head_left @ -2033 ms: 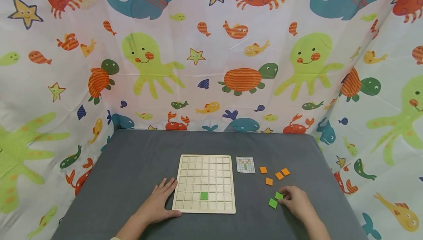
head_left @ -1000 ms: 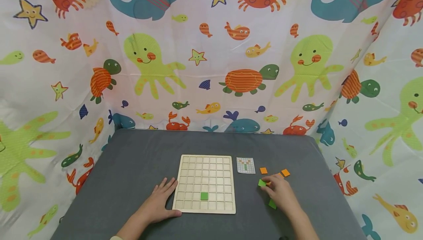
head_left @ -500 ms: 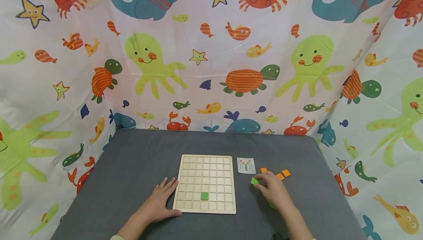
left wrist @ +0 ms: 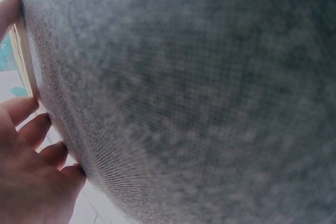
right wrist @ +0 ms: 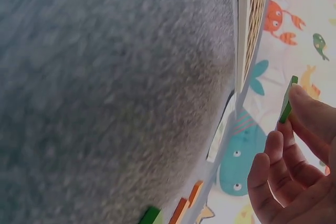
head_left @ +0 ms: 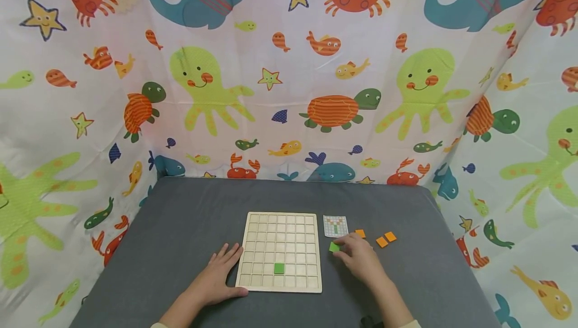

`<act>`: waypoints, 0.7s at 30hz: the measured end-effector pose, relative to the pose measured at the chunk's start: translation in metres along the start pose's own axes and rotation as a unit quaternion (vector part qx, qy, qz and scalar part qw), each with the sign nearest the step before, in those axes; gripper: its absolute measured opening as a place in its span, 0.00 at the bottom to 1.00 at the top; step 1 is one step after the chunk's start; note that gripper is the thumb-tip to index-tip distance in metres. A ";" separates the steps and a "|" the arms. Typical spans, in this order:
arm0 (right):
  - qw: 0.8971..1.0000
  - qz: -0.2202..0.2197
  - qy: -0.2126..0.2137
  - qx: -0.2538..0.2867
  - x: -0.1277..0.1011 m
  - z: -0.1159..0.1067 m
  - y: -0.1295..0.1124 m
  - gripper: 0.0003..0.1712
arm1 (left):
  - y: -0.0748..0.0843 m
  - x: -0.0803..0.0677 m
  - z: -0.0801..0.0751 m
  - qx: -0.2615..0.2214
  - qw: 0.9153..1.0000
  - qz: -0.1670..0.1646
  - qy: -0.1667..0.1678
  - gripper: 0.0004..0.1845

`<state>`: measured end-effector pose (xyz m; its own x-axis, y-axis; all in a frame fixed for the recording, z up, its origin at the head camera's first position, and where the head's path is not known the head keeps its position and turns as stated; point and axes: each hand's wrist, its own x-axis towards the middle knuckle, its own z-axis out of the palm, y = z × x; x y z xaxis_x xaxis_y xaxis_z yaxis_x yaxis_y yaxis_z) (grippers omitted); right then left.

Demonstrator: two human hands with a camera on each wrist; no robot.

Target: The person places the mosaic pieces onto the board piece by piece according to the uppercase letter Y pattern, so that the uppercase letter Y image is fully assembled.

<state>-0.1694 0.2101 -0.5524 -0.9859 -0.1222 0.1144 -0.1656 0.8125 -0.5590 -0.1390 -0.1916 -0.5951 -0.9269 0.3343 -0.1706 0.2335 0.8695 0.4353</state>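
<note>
Right hand [head_left: 358,260] pinched green tile [head_left: 334,247]; left hand [head_left: 215,278] lay flat against board [head_left: 281,251].
Thin edge pinch risked a drop, or seating it in the wrong cell.

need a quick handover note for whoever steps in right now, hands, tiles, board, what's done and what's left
Left hand: flat on the grey table, fingers against the wooden grid board.
Right hand: pinches a green tile, between the board and the pattern card.
Done: one green tile in the board.
Left: the held tile is not yet placed. Three orange tiles lie loose by the card; the right wrist view shows another green tile on the table.
</note>
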 end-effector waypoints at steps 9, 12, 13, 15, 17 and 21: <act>1.000 -0.008 -0.019 0.014 0.003 0.006 -0.012 0.14 | -0.001 0.000 0.000 -0.001 1.000 0.000 -0.002 0.62; 1.000 -0.014 -0.018 0.012 0.004 0.008 -0.017 0.14 | -0.001 0.000 0.000 -0.001 1.000 0.000 -0.002 0.62; 1.000 -0.017 -0.019 0.010 0.005 0.009 -0.019 0.14 | -0.001 0.000 0.000 -0.001 1.000 0.000 -0.001 0.62; 1.000 -0.021 -0.021 0.005 0.006 0.010 -0.022 0.15 | -0.002 0.000 0.000 -0.002 1.000 0.002 0.001 0.62; 0.999 -0.025 -0.023 0.002 0.007 0.011 -0.025 0.14 | -0.002 0.000 0.000 -0.001 1.000 0.003 0.001 0.62; 0.999 -0.030 -0.027 0.004 0.009 0.014 -0.028 0.14 | -0.003 0.000 0.000 0.001 1.000 0.005 0.001 0.62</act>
<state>-0.1738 0.1784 -0.5479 -0.9740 -0.2020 0.1028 -0.2246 0.7986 -0.5585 -0.1393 -0.1940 -0.5966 -0.9253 0.3416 -0.1647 0.2428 0.8672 0.4348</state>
